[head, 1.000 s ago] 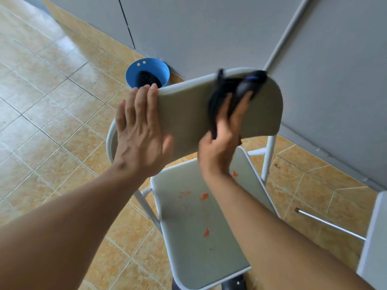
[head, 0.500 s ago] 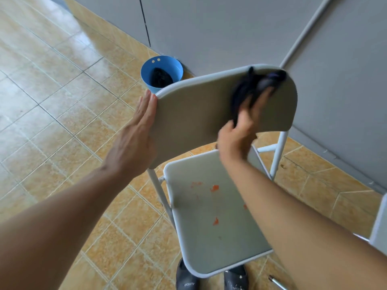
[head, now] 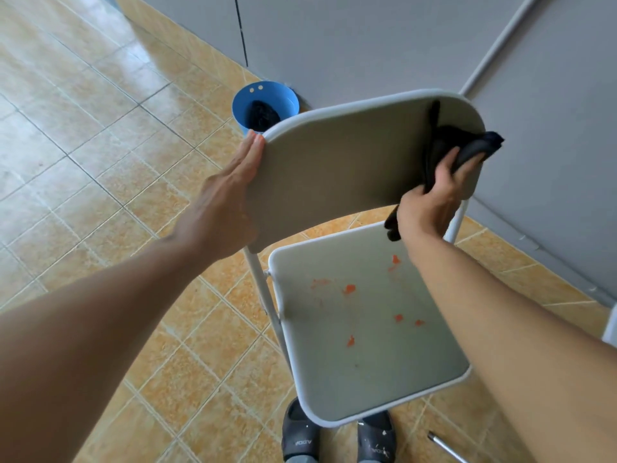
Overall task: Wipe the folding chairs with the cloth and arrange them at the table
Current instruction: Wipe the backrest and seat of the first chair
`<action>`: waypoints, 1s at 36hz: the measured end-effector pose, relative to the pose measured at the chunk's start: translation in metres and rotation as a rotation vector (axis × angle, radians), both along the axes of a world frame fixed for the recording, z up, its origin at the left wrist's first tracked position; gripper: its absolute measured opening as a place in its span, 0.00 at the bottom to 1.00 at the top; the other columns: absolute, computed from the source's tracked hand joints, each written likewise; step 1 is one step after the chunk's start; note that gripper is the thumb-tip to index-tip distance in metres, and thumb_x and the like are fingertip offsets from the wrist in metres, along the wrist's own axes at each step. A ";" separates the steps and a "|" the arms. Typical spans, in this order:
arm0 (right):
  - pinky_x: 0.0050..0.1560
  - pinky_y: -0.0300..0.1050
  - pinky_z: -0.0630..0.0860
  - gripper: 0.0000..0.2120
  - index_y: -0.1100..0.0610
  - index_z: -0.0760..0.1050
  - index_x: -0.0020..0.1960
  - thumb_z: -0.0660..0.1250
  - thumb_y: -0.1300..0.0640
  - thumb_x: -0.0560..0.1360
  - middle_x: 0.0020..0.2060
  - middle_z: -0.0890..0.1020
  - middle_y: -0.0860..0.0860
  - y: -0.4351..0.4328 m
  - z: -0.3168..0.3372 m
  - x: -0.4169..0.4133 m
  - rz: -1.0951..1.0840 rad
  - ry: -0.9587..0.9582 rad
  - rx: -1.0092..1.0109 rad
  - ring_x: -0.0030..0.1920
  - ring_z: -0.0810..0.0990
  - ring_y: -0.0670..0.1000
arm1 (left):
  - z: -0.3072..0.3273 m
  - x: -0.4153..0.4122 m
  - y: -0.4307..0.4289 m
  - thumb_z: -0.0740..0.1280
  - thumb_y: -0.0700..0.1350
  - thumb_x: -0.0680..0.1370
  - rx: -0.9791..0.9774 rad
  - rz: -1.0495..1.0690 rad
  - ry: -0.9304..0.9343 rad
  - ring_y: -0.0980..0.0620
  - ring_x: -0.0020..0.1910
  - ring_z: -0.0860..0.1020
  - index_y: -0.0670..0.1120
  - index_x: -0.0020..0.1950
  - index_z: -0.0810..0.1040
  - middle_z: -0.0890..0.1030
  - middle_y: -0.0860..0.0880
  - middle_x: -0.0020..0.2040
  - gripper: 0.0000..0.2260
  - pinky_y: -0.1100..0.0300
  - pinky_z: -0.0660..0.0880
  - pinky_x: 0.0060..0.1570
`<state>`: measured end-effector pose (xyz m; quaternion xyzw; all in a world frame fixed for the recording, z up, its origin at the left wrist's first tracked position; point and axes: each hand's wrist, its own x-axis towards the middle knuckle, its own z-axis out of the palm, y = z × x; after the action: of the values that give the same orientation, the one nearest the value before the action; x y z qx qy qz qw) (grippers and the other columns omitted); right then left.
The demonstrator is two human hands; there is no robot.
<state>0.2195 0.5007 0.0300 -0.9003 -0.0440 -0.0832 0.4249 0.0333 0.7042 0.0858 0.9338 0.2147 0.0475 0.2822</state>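
A white folding chair (head: 334,168) stands open in front of me, its seat (head: 360,355) spotted with several orange-red stains. My left hand (head: 230,195) lies flat against the left edge of the backrest, fingers straight and together. My right hand (head: 430,198) presses a black cloth (head: 447,145) onto the right end of the backrest; part of the cloth wraps over the backrest's right edge and a tail hangs below my wrist.
A blue bucket (head: 267,98) with a dark cloth inside sits on the tiled floor by the grey wall (head: 367,45). My dark sandals (head: 300,436) show under the seat. A metal rod (head: 444,446) lies at lower right, a white edge (head: 611,325) at far right.
My right hand has slid the cloth rightward along the backrest to its right edge. My left hand has turned from a flat palm on the backrest to bracing its left edge.
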 end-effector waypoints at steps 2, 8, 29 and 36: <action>0.73 0.28 0.57 0.40 0.61 0.62 0.79 0.56 0.78 0.69 0.81 0.49 0.61 0.020 0.011 -0.008 0.151 -0.158 0.007 0.80 0.56 0.58 | 0.005 -0.002 0.007 0.65 0.29 0.67 -0.007 -0.042 0.012 0.53 0.76 0.57 0.55 0.80 0.48 0.51 0.59 0.79 0.47 0.61 0.67 0.63; 0.80 0.54 0.54 0.43 0.63 0.63 0.78 0.58 0.81 0.63 0.80 0.53 0.63 0.060 -0.003 -0.079 0.610 -0.311 -0.099 0.81 0.50 0.64 | 0.013 -0.005 0.023 0.60 0.27 0.68 -0.030 -0.077 0.075 0.54 0.75 0.60 0.56 0.80 0.50 0.56 0.57 0.79 0.46 0.63 0.67 0.62; 0.78 0.51 0.62 0.44 0.63 0.68 0.76 0.54 0.77 0.59 0.79 0.59 0.63 0.051 0.004 -0.064 0.362 -0.295 0.079 0.79 0.60 0.61 | -0.013 -0.026 0.028 0.57 0.28 0.72 -0.124 0.022 0.080 0.46 0.67 0.74 0.59 0.78 0.55 0.74 0.43 0.69 0.40 0.45 0.79 0.55; 0.79 0.53 0.57 0.39 0.62 0.67 0.76 0.62 0.81 0.67 0.79 0.60 0.60 0.058 -0.031 -0.115 0.725 -0.362 -0.241 0.79 0.57 0.64 | -0.020 -0.029 0.022 0.56 0.28 0.75 -0.159 0.064 0.087 0.48 0.69 0.71 0.63 0.77 0.52 0.71 0.46 0.72 0.40 0.55 0.79 0.51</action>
<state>0.1050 0.5582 -0.0014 -0.8407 -0.4411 -0.0797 0.3038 0.0047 0.7263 0.0658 0.9023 0.2596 -0.0010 0.3442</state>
